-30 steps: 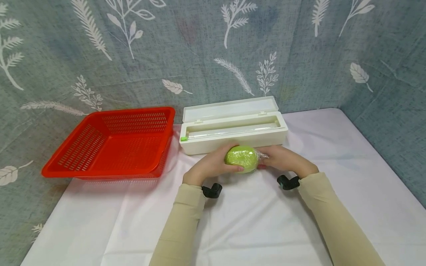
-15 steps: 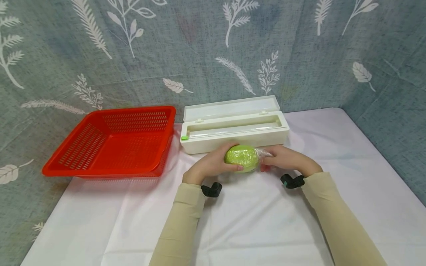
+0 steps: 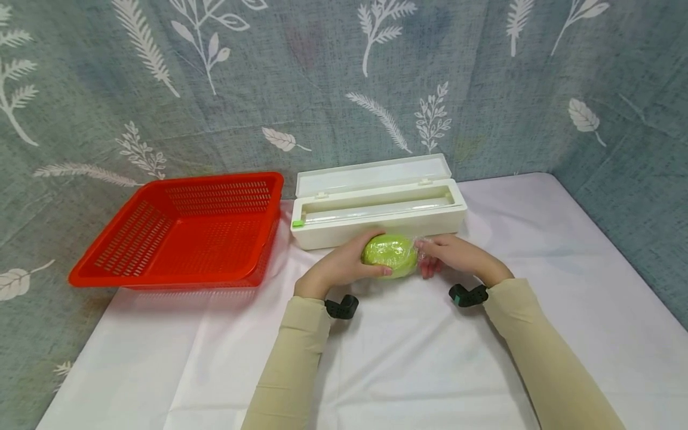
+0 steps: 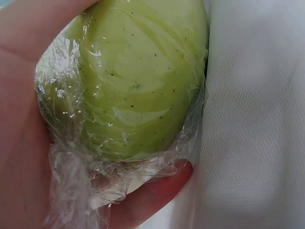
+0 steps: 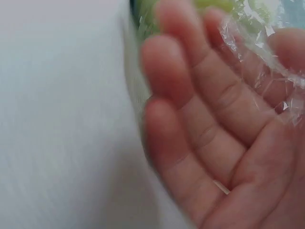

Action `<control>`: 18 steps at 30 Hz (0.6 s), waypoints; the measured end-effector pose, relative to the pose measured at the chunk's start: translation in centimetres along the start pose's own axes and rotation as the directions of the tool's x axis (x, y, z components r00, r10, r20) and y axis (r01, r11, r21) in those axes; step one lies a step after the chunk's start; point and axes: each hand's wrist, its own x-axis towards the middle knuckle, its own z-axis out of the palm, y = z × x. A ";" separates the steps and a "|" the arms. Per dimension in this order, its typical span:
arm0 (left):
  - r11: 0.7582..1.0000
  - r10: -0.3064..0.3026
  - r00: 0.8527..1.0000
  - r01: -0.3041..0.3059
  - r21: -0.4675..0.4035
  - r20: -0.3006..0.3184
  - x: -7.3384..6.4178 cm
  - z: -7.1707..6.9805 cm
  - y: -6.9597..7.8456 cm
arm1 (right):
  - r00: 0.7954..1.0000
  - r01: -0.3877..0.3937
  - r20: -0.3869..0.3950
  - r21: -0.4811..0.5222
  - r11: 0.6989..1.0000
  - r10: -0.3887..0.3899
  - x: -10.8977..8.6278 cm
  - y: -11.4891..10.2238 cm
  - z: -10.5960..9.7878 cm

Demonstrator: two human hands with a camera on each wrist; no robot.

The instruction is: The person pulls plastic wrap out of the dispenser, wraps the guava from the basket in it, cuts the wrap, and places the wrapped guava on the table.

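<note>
In the head view, a yellow-green fruit (image 3: 391,254) with clear plastic wrap round it lies at the middle, close before the white box. My left hand (image 3: 346,263) grips its left side, thumb in front. Dark specks dot the fruit's skin (image 4: 138,76) in the left wrist view, and crumpled plastic wrap (image 4: 71,186) bunches at one end. At the right end, my right hand (image 3: 454,257) pinches loose film between thumb and forefinger. The right wrist view shows that film (image 5: 267,67) by the thumb, the other fingers (image 5: 209,109) bent beside the fruit.
Behind the hands stands a white plastic-wrap dispenser box (image 3: 376,230), lid raised, a film roll (image 3: 376,212) inside and a green slider (image 3: 298,224) at its left front. A red perforated basket (image 3: 177,278) sits to the left on the white cloth (image 3: 398,370). A patterned curtain (image 3: 322,77) hangs behind.
My right hand drew slightly right, pulling the film out, then came back left toward the fruit, its fingers spreading lower. The left hand and the fruit have stayed nearly in place.
</note>
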 end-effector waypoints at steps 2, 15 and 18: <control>1.000 0.004 1.000 -0.004 -0.003 0.000 0.1 0.0 0.0 | 1.000 0.001 -0.003 0.081 0.997 0.000 0.1 0.3 0.1; 0.999 -0.046 0.999 0.046 -0.002 -0.001 0.2 0.0 0.2 | 0.997 0.044 0.047 0.351 0.935 -0.065 -1.1 1.0 -1.7; 0.998 -0.060 0.998 0.060 -0.008 -0.004 0.0 0.0 0.1 | 0.995 0.095 -0.045 0.303 0.948 -0.085 -1.5 0.4 -2.3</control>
